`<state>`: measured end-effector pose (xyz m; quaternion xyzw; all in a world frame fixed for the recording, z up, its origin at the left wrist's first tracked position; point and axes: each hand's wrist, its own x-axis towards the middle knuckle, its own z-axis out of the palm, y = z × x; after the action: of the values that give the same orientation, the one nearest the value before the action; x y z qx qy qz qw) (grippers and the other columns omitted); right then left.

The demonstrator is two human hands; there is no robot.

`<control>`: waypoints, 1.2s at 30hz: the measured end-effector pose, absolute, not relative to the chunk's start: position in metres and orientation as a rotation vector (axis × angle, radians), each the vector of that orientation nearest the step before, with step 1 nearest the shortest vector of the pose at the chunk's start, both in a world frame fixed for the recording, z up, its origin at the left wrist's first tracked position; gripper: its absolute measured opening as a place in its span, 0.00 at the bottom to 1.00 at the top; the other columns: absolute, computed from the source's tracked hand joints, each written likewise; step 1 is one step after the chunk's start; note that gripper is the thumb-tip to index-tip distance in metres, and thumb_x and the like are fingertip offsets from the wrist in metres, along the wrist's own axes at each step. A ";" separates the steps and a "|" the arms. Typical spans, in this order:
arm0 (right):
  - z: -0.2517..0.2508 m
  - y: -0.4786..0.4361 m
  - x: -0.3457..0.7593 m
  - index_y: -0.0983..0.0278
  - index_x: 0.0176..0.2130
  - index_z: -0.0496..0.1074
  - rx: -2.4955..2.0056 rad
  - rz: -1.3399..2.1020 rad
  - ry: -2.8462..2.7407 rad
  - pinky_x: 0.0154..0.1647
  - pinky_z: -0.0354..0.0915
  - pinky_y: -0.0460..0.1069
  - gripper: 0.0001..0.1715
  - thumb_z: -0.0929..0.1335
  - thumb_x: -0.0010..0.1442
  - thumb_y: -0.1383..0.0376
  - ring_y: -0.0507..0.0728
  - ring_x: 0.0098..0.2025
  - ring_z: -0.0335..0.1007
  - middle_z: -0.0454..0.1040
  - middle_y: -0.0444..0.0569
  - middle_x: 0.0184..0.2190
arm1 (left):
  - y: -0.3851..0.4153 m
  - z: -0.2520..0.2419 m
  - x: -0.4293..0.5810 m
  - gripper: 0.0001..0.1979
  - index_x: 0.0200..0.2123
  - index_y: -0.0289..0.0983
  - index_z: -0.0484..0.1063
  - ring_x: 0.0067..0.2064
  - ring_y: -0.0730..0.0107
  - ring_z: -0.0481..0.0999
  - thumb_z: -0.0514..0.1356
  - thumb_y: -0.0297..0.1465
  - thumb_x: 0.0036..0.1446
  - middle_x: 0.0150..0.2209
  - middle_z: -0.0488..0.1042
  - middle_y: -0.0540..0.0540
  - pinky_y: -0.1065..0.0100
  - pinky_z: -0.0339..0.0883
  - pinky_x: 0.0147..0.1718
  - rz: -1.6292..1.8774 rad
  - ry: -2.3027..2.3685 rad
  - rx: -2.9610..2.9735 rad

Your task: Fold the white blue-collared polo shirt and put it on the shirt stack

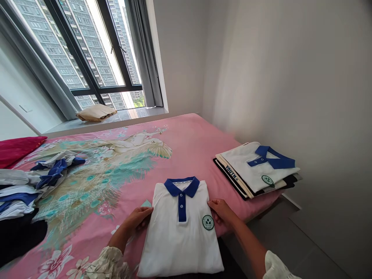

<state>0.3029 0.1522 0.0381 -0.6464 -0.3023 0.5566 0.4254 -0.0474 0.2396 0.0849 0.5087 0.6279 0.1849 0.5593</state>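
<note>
A folded white polo shirt with a blue collar, a blue button placket and a round green badge lies in front of me, collar facing away. My left hand pinches its left edge below the shoulder. On the opposite edge, near the badge, my right hand pinches the cloth between thumb and fingers. The shirt's lower end reaches past the bed's near edge, over something dark. To the right is a stack of folded clothes, topped by another white polo shirt with a blue collar.
A pink bed sheet with a peacock print spreads under everything. Rumpled white, blue and black clothes lie at the left beside a red pillow. On the window sill rests a beige folded cloth. A bare wall bounds the right side.
</note>
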 end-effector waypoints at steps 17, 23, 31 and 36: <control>0.036 0.132 0.293 0.62 0.23 0.59 -1.652 1.349 -0.715 0.08 0.48 0.40 0.17 0.63 0.54 0.54 0.46 0.08 0.52 0.58 0.36 0.07 | 0.219 0.083 -0.049 0.27 0.18 0.38 0.61 0.16 0.81 0.52 0.63 0.55 0.30 0.12 0.55 0.59 0.73 0.41 0.17 0.448 1.529 1.278; 0.036 0.123 0.294 0.64 0.25 0.65 -1.618 1.455 -0.774 0.10 0.56 0.42 0.19 0.64 0.54 0.51 0.49 0.10 0.58 0.66 0.42 0.11 | 0.208 0.086 -0.060 0.28 0.20 0.39 0.59 0.16 0.80 0.52 0.58 0.59 0.37 0.14 0.55 0.58 0.72 0.37 0.16 0.395 1.436 1.261; 0.035 0.113 0.287 0.63 0.24 0.61 -1.652 1.366 -0.756 0.09 0.52 0.41 0.18 0.63 0.55 0.52 0.48 0.10 0.56 0.60 0.38 0.09 | 0.198 0.090 -0.055 0.29 0.21 0.38 0.61 0.16 0.81 0.51 0.60 0.59 0.33 0.14 0.53 0.60 0.73 0.39 0.18 0.449 1.483 1.271; 0.037 0.105 0.288 0.63 0.24 0.63 -1.652 1.428 -0.781 0.09 0.50 0.42 0.20 0.65 0.52 0.50 0.48 0.10 0.56 0.62 0.39 0.10 | 0.184 0.099 -0.060 0.28 0.19 0.37 0.60 0.16 0.81 0.51 0.62 0.56 0.35 0.14 0.55 0.58 0.71 0.36 0.18 0.349 1.405 1.255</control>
<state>0.2878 0.1047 0.0369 -0.6531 -0.3088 0.5643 0.3997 -0.0596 0.1841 0.0987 0.5360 0.5998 0.1491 0.5751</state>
